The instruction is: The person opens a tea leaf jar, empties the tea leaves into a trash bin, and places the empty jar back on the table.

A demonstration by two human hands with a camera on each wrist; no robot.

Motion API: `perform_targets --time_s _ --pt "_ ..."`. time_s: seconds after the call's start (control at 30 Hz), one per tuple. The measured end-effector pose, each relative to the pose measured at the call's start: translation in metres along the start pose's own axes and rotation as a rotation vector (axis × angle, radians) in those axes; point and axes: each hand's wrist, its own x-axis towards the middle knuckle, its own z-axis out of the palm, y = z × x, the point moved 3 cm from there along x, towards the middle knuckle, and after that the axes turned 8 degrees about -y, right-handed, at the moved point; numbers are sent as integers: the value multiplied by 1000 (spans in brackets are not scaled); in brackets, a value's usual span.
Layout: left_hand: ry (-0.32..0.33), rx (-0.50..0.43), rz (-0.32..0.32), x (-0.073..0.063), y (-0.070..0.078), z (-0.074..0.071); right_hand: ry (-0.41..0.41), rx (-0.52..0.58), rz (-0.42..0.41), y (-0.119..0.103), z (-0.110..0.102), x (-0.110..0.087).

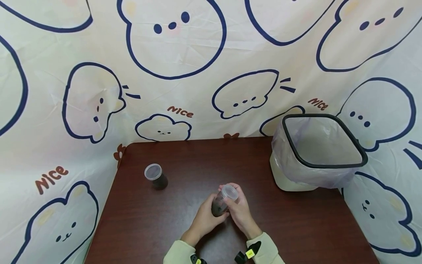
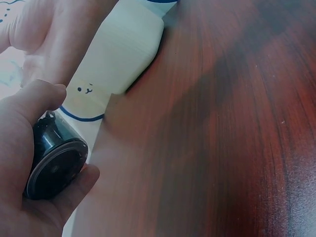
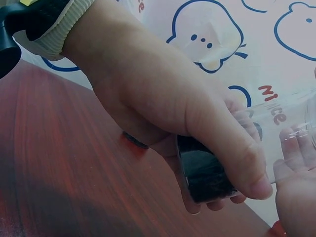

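Note:
Both hands hold a clear plastic jar [image 1: 219, 205] with a dark lower part and a translucent lid, tilted above the table. My left hand [image 1: 205, 219] grips its lower part; in the left wrist view that hand [image 2: 19, 148] wraps the dark bottom of the jar [image 2: 58, 170]. The right hand [image 1: 242, 209] holds the upper end, thumb in front and fingers behind the lid. From the right wrist, the left hand [image 3: 182, 108] curls round the dark part of the jar [image 3: 205, 170], with the right hand [image 3: 298, 202] by the clear end.
A second lidded jar [image 1: 156, 176] with dark contents stands upright on the brown table [image 1: 138, 227], to the left. A cream bin [image 1: 287, 176] with a bag liner and black rim stands at the back right. A cartoon-printed cloth [image 1: 197, 99] hangs behind.

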Motion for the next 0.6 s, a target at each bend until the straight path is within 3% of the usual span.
perform_targets --time_s 0.6 --pt "-1 7 3 0 0 -2 -70 58 -12 0 -1 1"
